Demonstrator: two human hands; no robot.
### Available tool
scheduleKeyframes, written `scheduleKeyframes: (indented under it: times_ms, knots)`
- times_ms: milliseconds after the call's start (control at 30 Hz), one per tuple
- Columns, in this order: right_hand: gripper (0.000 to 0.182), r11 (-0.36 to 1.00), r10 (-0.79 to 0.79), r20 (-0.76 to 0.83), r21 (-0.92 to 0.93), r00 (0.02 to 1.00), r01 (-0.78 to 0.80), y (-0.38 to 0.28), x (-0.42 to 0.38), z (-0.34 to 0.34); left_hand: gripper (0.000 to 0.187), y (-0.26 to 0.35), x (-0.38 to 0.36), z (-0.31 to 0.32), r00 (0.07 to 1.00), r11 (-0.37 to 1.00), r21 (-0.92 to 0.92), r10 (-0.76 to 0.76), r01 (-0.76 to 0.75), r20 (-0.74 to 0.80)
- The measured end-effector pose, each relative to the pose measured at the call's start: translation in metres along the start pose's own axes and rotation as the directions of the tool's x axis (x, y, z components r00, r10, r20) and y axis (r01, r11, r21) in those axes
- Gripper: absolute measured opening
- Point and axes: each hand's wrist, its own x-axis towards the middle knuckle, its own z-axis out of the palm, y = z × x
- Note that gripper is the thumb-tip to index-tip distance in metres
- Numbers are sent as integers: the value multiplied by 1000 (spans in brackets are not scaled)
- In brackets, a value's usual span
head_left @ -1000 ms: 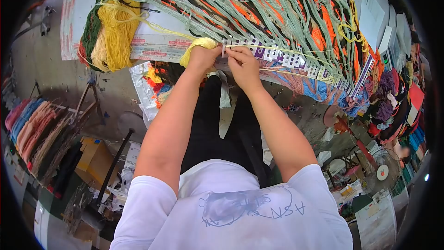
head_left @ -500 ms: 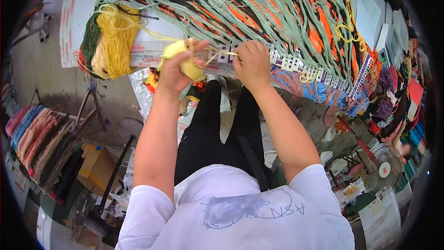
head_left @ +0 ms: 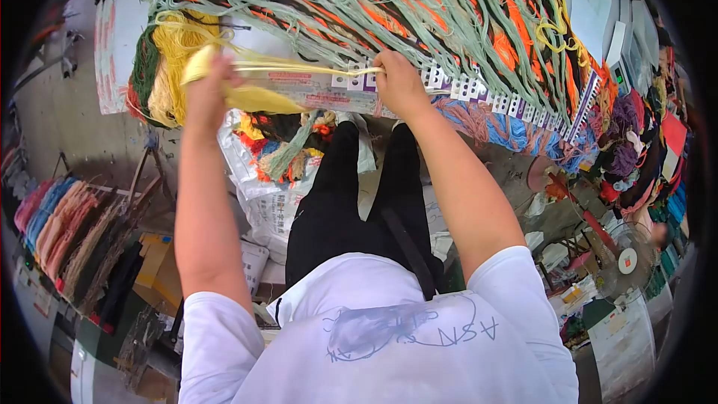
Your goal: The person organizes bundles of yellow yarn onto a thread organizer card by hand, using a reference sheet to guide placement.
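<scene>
Thread [head_left: 307, 69] in pale yellow stretches between the hands above the near edge of the tabletop [head_left: 112, 67]; it is probably light, limp and prone to tangling, so best held gathered in a bundle. Right hand [head_left: 400, 84] has its grip pinched, apparently on the strands by the punched card strip [head_left: 486, 97], while the left hand [head_left: 207, 93], blurred, looks curled round their bunched end near the darker yellow skein [head_left: 166, 45].

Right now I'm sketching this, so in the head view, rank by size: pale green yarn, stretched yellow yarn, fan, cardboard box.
1. Pale green yarn
2. Stretched yellow yarn, partly blurred
3. Fan and cardboard box: alike, the box partly hidden, so unranked
</scene>
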Motion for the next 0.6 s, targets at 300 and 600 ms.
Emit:
scheduleKeyframes:
  times_ms: [300,600]
  knots:
    - [19,989,120,-79,94,990,-112,-35,0,-18,10,128,-40,-3,888,870,338,430,-359,-165]
    - [16,762,-165,6,636,986,123,-243,-23,-129,55,131,-164,110,786,855,-498,203,149,584]
